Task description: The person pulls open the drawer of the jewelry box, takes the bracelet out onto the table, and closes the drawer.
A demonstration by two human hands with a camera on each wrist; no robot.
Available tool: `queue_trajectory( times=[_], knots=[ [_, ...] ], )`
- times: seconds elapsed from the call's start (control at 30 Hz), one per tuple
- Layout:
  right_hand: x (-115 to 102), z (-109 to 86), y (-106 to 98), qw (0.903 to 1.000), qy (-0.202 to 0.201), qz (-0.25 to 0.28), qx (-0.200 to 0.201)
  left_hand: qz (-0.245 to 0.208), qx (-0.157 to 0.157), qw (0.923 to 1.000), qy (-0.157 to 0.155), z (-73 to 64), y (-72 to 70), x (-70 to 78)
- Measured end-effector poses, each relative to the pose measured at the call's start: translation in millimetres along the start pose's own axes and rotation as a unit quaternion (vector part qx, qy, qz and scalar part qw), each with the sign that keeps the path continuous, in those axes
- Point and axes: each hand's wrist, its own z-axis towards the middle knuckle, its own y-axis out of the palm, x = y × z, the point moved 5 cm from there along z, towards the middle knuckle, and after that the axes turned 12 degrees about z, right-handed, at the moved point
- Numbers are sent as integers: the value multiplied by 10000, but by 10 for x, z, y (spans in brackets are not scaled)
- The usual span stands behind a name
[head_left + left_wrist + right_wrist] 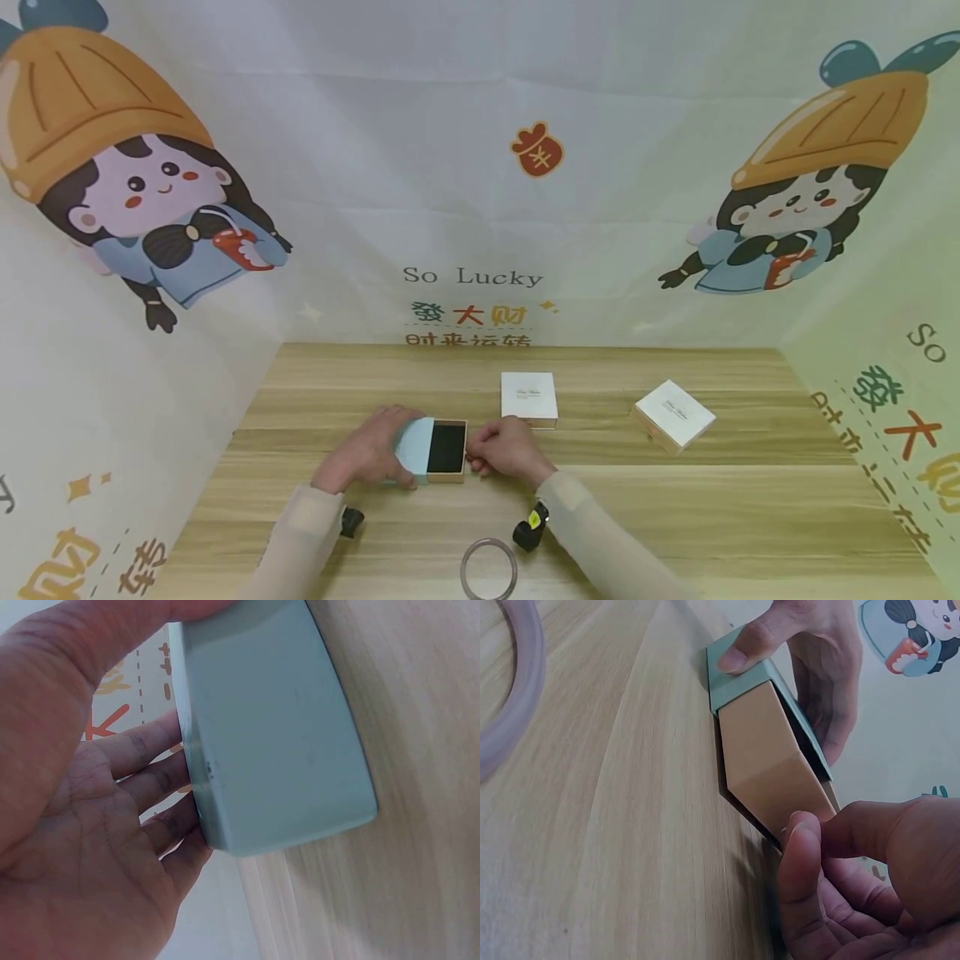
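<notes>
A small drawer box lies before me, made of a pale blue sleeve (412, 446) and a tan drawer (761, 739) with a black lining (447, 448). The drawer sticks partway out of the sleeve's right end. My left hand (371, 450) grips the sleeve, thumb on the near side and fingers on the far side; in the left wrist view the fingertips meet the sleeve's edge. At the drawer's front end, my right hand (510, 450) pinches with thumb and forefinger. What lies between those two fingertips is mostly hidden.
A pale mauve bangle (464, 570) lies at the table's near side, between my forearms. Behind my right hand sits a white box (529, 396) with small print. Another white box (677, 413) stands turned at an angle farther right. Printed cloth walls (360, 167) border the wooden table.
</notes>
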Motion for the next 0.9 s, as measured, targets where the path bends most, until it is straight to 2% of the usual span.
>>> queue_trajectory(
  times=[0.5, 0.73, 0.9],
  knots=[
    [-40, 63, 189, 9996, 78, -211, -182, -27, 43, 9999, 121, -9, -14, -5],
    [-45, 96, 268, 9992, -118, -315, -234, -20, 48, 9997, 242, -12, -16, 2],
    [-50, 107, 316, 9994, -78, -261, -233, -78, 16, 9997, 216, -17, -20, 9]
  ],
)
